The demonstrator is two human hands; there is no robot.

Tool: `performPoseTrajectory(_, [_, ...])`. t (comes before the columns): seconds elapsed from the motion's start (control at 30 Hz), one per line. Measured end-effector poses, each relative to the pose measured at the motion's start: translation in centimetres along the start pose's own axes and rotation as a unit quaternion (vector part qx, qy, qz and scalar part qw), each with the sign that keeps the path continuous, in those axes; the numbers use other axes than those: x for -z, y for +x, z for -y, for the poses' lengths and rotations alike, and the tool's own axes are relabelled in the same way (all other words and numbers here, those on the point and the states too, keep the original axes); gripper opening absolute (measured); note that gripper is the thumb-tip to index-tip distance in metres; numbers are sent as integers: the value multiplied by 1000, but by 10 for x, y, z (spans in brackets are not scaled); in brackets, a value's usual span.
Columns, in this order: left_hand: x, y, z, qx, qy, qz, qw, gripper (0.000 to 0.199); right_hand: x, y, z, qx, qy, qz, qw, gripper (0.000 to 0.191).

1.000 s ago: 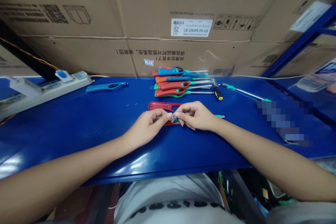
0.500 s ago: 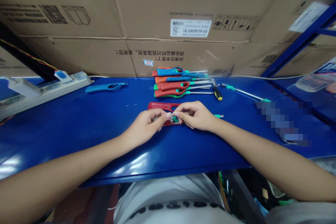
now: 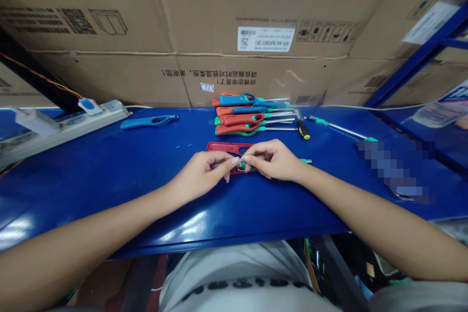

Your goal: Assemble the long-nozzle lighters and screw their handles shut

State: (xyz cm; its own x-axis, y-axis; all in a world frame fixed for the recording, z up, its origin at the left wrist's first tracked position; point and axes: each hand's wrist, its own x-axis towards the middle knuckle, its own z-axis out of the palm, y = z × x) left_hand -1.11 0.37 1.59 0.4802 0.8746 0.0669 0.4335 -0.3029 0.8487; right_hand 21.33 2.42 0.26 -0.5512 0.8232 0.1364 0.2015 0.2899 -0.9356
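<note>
My left hand point(image 3: 209, 170) is closed in a pinch on a small whitish part point(image 3: 239, 162), with a bit of grey metal showing between its fingers. My right hand point(image 3: 272, 162) pinches at the same small part from the other side, fingertips nearly touching the left ones. Under both hands lies an opened red lighter casing half point(image 3: 239, 171) with green inside, largely covered. A green-tipped metal nozzle point(image 3: 306, 161) sticks out beyond my right hand. Just behind rests another red casing half point(image 3: 223, 147). What exactly the fingertips grip is too small to identify.
Several long-nosed lighters point(image 3: 239, 120) lie stacked behind. Beside them are a black-and-yellow screwdriver point(image 3: 303, 129) and a loose metal lighter tube point(image 3: 347, 131). Left are a blue casing point(image 3: 146, 122), two tiny pins point(image 3: 183, 146) and a power strip point(image 3: 78, 124). A large carton point(image 3: 204, 63) stands behind.
Hardly anything differs. Both hands stay pinched over the red casing, with only slight finger shifts, and the whole view has moved a little.
</note>
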Motion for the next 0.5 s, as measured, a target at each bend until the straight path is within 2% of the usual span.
performPoseTrajectory(0.2, [15, -2, -2, -93, 144, 5, 985, 29, 3, 2, 1, 16, -24, -28, 999, 33])
performPoseTrajectory(0.4, [21, -3, -6, -42, 176, 44, 982, 22, 5, 3, -2, 22, -55, -30, 998, 30])
performPoseTrajectory(0.5, [20, -3, -5, -66, 201, 37, 977, 21, 5, 3, -1, 20, -63, -23, 998, 29])
